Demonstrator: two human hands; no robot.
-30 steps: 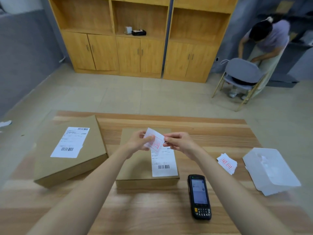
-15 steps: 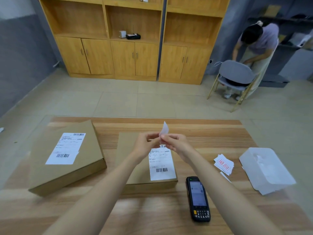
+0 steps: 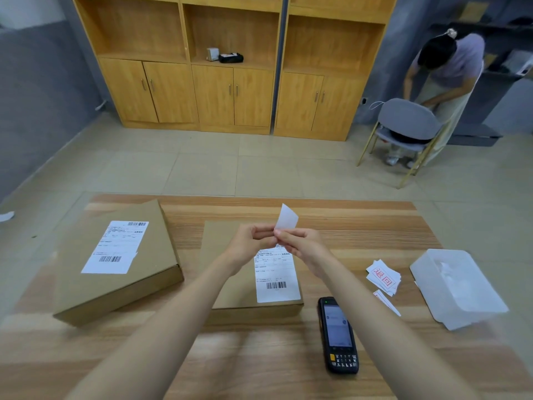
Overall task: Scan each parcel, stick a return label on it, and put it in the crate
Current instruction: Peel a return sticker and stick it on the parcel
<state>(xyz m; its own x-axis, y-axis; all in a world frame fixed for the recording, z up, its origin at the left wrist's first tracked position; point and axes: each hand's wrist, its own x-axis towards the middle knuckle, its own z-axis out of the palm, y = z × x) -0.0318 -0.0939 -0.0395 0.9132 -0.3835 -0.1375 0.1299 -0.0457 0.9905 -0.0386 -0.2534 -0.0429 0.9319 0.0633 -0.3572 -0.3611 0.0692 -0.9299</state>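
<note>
A flat cardboard parcel (image 3: 227, 287) with a white shipping label lies on the wooden table (image 3: 346, 229) in front of me. Above it my left hand (image 3: 248, 243) and my right hand (image 3: 302, 243) meet and both pinch a small white return label (image 3: 286, 217), which stands upright with its blank side toward me. A larger cardboard parcel (image 3: 115, 261) with its own shipping label lies to the left. The black handheld scanner (image 3: 338, 336) rests on the table to the right of the near parcel, screen up.
A small pile of red-printed return labels (image 3: 384, 277) lies right of the parcel, and a translucent white plastic box (image 3: 455, 287) stands at the table's right edge. Beyond the table are wooden cabinets (image 3: 230, 93), a grey chair (image 3: 403, 122) and a person (image 3: 447, 67) bending over.
The return label turned from lying tilted with its red print showing to standing upright above my fingertips. My hands came closer together.
</note>
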